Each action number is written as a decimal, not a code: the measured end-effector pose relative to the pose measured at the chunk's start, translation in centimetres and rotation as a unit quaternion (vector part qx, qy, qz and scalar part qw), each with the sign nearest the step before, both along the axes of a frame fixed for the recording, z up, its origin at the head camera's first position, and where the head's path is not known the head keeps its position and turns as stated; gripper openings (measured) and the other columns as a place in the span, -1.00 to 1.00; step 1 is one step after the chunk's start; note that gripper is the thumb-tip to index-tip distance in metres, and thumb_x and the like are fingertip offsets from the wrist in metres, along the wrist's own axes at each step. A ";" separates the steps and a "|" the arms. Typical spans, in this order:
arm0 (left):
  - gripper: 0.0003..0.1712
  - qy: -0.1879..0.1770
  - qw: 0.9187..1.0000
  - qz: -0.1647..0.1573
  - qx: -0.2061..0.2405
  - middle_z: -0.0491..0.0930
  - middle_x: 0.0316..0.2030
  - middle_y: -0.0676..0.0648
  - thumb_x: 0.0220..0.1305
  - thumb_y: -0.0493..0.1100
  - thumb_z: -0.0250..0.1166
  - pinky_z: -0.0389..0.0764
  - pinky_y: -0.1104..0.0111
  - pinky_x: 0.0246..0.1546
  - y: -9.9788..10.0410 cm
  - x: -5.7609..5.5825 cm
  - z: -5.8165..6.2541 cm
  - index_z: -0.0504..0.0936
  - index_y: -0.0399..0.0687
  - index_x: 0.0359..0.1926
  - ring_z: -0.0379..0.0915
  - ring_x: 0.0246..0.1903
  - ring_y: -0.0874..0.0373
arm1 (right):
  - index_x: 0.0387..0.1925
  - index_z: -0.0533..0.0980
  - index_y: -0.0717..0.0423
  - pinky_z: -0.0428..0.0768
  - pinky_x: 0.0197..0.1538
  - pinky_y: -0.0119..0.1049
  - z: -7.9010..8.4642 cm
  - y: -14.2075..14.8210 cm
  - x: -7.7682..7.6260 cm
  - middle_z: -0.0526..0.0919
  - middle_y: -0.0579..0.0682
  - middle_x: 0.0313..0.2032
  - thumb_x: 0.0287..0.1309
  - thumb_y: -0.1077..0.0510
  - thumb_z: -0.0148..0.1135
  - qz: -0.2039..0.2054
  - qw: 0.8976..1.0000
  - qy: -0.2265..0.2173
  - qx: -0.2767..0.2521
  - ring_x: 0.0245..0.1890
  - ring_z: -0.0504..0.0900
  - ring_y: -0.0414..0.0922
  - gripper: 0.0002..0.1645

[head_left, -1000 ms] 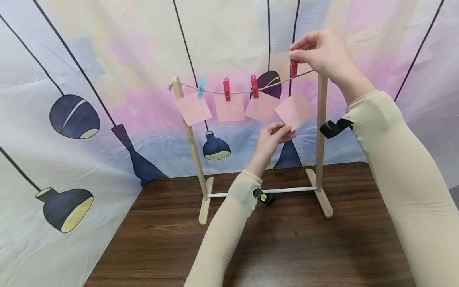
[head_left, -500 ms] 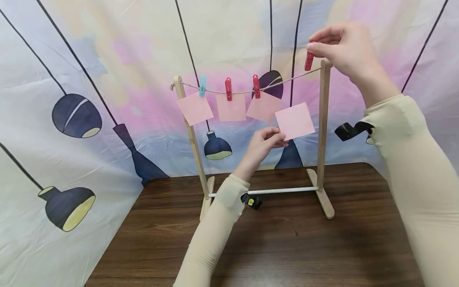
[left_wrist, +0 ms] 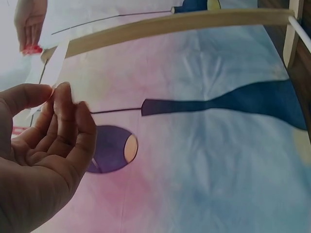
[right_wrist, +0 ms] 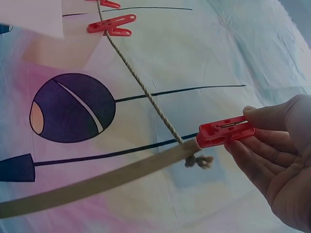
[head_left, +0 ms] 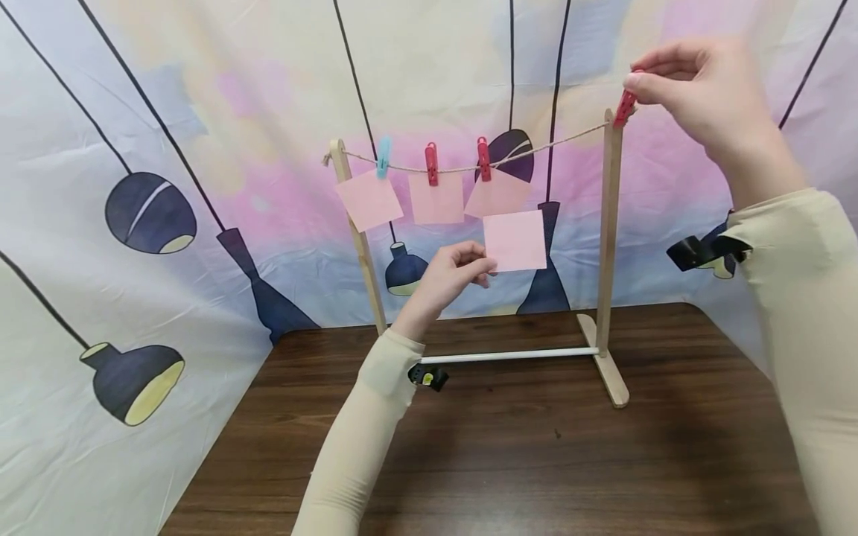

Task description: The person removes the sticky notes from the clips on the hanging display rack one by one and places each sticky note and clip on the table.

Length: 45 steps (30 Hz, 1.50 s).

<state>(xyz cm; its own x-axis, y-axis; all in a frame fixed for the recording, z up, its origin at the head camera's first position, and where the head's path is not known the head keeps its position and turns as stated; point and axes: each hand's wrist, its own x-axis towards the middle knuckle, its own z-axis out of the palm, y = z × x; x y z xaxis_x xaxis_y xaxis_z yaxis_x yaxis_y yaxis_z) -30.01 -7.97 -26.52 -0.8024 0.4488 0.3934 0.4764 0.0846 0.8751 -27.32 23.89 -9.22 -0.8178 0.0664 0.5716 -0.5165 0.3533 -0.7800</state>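
Note:
My left hand (head_left: 450, 281) pinches a square pink paper (head_left: 516, 242) by its lower left corner, in front of the line and apart from it. My right hand (head_left: 720, 104) holds a red clothespin (right_wrist: 224, 132) between thumb and fingers, near the top of the right wooden post (head_left: 608, 223). A twine line (head_left: 556, 141) runs between the two posts. On it hang three pink papers, one under a blue clothespin (head_left: 383, 156) and two under red clothespins, the middle one (head_left: 432, 165) and the right one (head_left: 483, 158).
The wooden stand has a white crossbar (head_left: 509, 357) low down and stands on a dark wooden table (head_left: 482, 447). Behind it hangs a cloth (head_left: 281, 89) printed with lamps. The left post (head_left: 362, 260) is partly covered by the papers and the left arm.
The pink paper has come away from the line, down and left with my left hand. My right hand has moved right with the red clothespin, off the line.

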 end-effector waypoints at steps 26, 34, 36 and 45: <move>-0.70 0.027 0.989 0.134 -0.060 0.70 -0.29 -0.11 0.36 -0.16 0.36 0.60 0.25 -0.24 -11.4 2.7 1.9 0.67 -0.28 0.00 0.55 -0.42 0.03 | -0.09 0.63 -0.27 0.23 -0.12 -0.47 -3.9 4.8 1.5 0.55 -0.61 -0.42 0.29 -0.07 0.35 -0.122 0.984 -0.006 0.129 -0.25 0.47 -0.48 -0.83; -0.60 0.043 0.980 0.181 -0.069 0.72 -0.24 -0.07 0.39 -0.12 0.34 0.62 0.33 -0.17 -15.2 3.9 1.9 0.64 -0.32 0.10 0.61 -0.39 0.09 | -0.11 0.64 -0.29 0.25 -0.14 -0.46 -5.6 5.4 2.2 0.56 -0.59 -0.45 0.25 -0.09 0.39 -0.130 0.984 -0.026 0.118 -0.28 0.46 -0.45 -0.81; -0.59 0.043 0.979 0.189 -0.066 0.72 -0.25 -0.04 0.39 -0.11 0.34 0.62 0.34 -0.16 -16.1 4.1 1.9 0.64 -0.33 0.11 0.62 -0.39 0.10 | -0.13 0.64 -0.30 0.24 -0.17 -0.45 -6.1 5.5 2.3 0.57 -0.59 -0.47 0.23 -0.09 0.40 -0.131 0.984 -0.026 0.114 -0.31 0.47 -0.45 -0.82; -0.58 0.054 0.972 0.224 -0.041 0.72 -0.31 0.08 0.38 -0.17 0.34 0.61 0.49 -0.13 -19.2 5.5 1.4 0.61 -0.45 0.08 0.64 -0.43 0.22 | 0.16 0.62 -0.02 0.29 -0.11 -0.47 -8.5 6.2 2.6 0.51 -0.66 -0.47 0.29 -0.15 0.33 -0.154 0.979 -0.041 0.130 -0.30 0.43 -0.48 -0.49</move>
<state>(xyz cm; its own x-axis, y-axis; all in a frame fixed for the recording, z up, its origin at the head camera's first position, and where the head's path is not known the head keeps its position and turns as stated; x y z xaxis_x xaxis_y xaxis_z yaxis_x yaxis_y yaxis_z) -24.48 -27.16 -25.13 -0.8809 0.0975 0.4632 0.4641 0.3709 0.8044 -24.73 30.14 -17.70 -0.8260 0.1787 0.5345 -0.2930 0.6740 -0.6781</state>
